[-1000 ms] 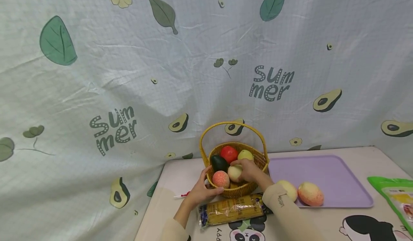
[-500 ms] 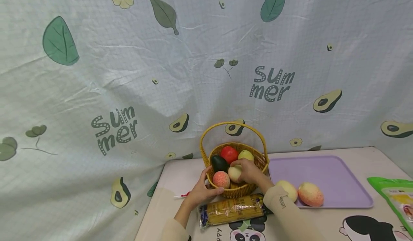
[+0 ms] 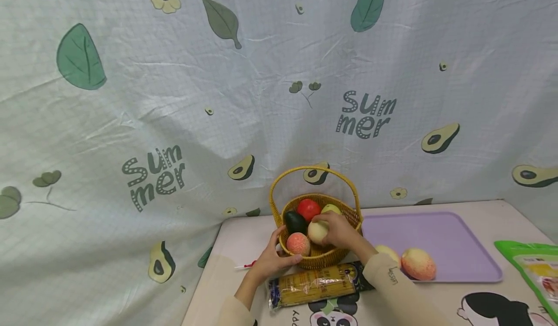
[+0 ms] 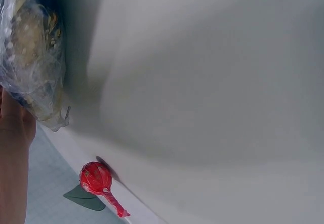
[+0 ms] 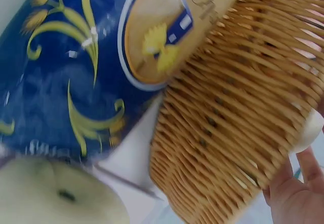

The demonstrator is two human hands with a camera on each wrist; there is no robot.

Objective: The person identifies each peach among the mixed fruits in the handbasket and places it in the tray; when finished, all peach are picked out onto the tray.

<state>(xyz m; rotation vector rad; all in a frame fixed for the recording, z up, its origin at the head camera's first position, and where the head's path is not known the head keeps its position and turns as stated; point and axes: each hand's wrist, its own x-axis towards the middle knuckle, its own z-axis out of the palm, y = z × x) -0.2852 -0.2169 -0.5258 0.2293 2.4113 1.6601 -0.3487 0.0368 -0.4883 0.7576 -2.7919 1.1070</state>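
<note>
The right hand (image 3: 340, 231), inside the basket's rim, curls its fingers over a pale round fruit (image 3: 317, 232) and pinches it from above and its right side; whether the fruit's underside touches the basket's floor cannot be told. The fruit looks smooth and firm — probably light, perhaps a little slick — so thumb and fingertips opposed across its widest girth should hold it best.

The left hand (image 3: 272, 263) is spread, fingers at the left side of the basket (image 3: 320, 261), thumb along its front edge. The wicker looks stiff but light, and may shift if knocked.

Left of the right hand sit a pink fruit (image 3: 298, 244) and a dark green fruit (image 3: 294, 222); beyond it are a red fruit (image 3: 308, 209) and a yellow-green fruit (image 3: 331, 208). The tall handle (image 3: 314, 167) arches above and behind the hand — a wrist lifted toward the back could catch it, while the near side gives more room.

Below both hands, a pasta packet (image 3: 311, 286) lies on the worktop (image 3: 237, 234) just before the basket. To the right hand's right, a lavender tray (image 3: 427, 234) has a low edge.
</note>
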